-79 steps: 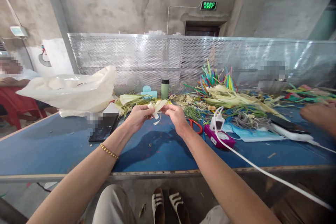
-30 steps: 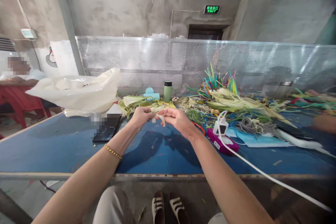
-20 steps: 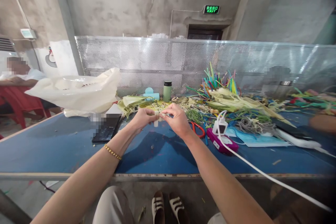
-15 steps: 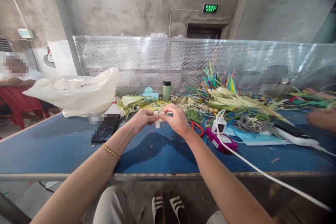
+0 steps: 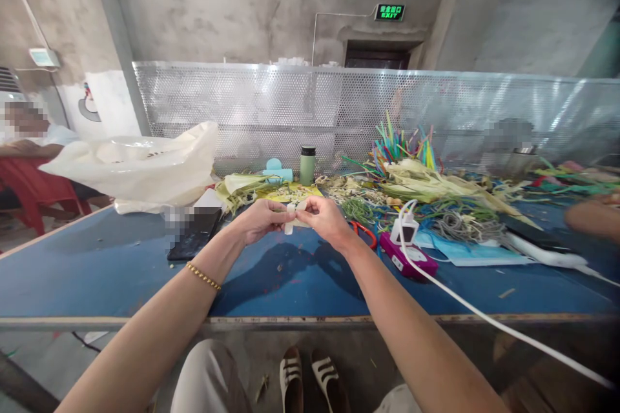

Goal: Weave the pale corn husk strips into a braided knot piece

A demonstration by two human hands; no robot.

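Note:
Above the blue table, my left hand [image 5: 261, 221] pinches a pale corn husk strip [image 5: 289, 228] between thumb and fingertips. One end of the strip hangs down below the fingers. From the other side, my right hand [image 5: 325, 222] grips the same pale piece, its thumb and index finger almost meeting the left fingertips. The fingers partly cover the piece, so its full shape is hidden. Just right of my right hand lies a red-orange handle loop [image 5: 367, 235], which looks like scissors. Behind the hands are husk scraps [image 5: 237, 190] and a green bottle [image 5: 307, 166].
A white plastic bag [image 5: 140, 164] stands left, beside a dark tablet-like object [image 5: 196, 235]. To the right are a magenta power strip [image 5: 411, 261] with a white cable, corn husks [image 5: 431, 181], coloured stems [image 5: 402, 148] and cords [image 5: 467, 226]. Another person's hand [image 5: 593, 214] shows at far right.
My right fingers have shifted on the pale piece, and more of it shows between the two hands. Both hands remain in nearly the same place. The view has tilted slightly.

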